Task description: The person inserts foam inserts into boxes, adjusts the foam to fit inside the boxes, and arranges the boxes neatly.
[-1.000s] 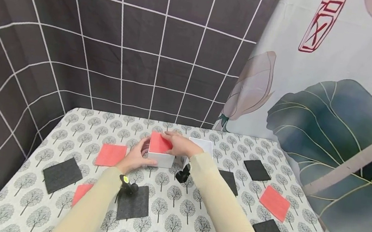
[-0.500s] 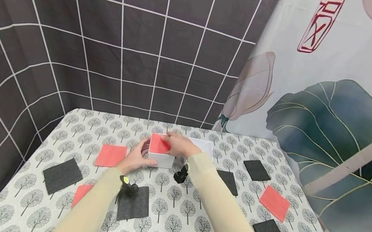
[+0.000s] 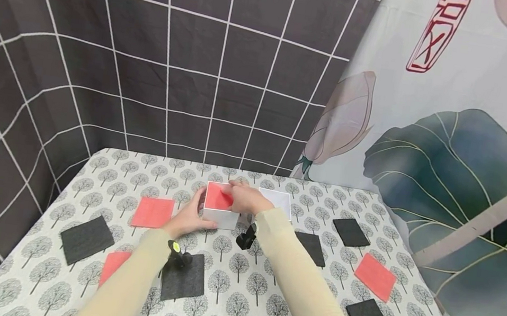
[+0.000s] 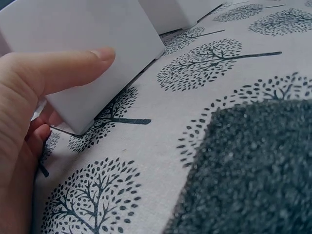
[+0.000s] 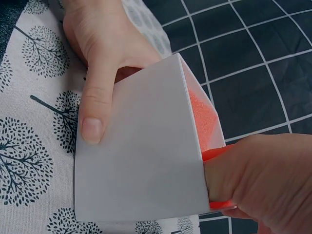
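Note:
My left hand (image 3: 188,218) grips an open-topped white box (image 3: 220,220), its thumb along the near face and its fingers round the left side. The right hand (image 3: 246,198) reaches over the rim into that box, onto a red felt square (image 3: 217,196). In the right wrist view the red felt (image 5: 204,119) shows inside the box, around the right hand (image 5: 256,180). The right fingertips are hidden in there, so I cannot tell whether they pinch the felt or press on it. A second white box (image 3: 280,200) stands just to the right, partly behind the right wrist.
Red felt squares lie at left (image 3: 153,212) and right (image 3: 375,276), another partly under the left sleeve. Black squares lie at far left (image 3: 86,239), below the left wrist (image 3: 184,280), and on the right side (image 3: 350,232). Dark curtain borders the tree-print tablecloth (image 3: 235,294).
The red felt, which rose above the rim at the right, has sunk lower into the box. My right hand moved slightly with it; the left hand keeps its hold on the box.

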A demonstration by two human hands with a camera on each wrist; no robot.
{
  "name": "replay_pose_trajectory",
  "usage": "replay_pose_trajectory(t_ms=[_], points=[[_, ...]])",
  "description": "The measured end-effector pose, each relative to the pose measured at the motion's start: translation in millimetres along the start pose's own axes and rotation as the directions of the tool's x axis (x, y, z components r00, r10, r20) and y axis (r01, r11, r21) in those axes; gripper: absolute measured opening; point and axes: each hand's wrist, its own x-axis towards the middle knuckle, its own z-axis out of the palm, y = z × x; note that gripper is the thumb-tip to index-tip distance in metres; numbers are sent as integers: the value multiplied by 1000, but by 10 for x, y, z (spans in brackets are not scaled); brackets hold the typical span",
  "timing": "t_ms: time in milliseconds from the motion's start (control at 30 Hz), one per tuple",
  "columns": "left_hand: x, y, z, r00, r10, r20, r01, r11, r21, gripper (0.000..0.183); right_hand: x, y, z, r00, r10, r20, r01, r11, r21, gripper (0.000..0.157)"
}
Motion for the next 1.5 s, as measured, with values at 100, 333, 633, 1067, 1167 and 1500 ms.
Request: replay_pose_trajectory(t_ms=[100, 333, 633, 1067, 1167, 1500], points=[[5, -27, 14, 1000, -7, -4, 7, 1000, -14, 117, 1, -4, 17, 1000, -9, -15, 9, 1000, -20, 63], [8, -25, 21, 1000, -3, -3, 3, 1000, 21, 116, 65, -80, 64, 989, -90, -113, 87, 996, -34, 68], [38, -95, 20, 1000, 19, -7, -18, 997, 73, 119, 70, -183, 116, 989, -21, -147, 19, 1000, -12, 65], [9, -49, 13, 1000, -13, -11, 14, 997, 74, 122, 69, -237, 108, 987, -22, -160, 17, 999, -32, 59], [9, -34, 6, 1000, -18, -3, 18, 997, 72, 122, 54, -231, 100, 983, -32, -180, 32, 999, -3, 59], [36, -87, -6, 1000, -16, -9, 16, 1000, 0, 122, -96, -164, 48, 963, 27, -267, 28, 980, 199, 55]])
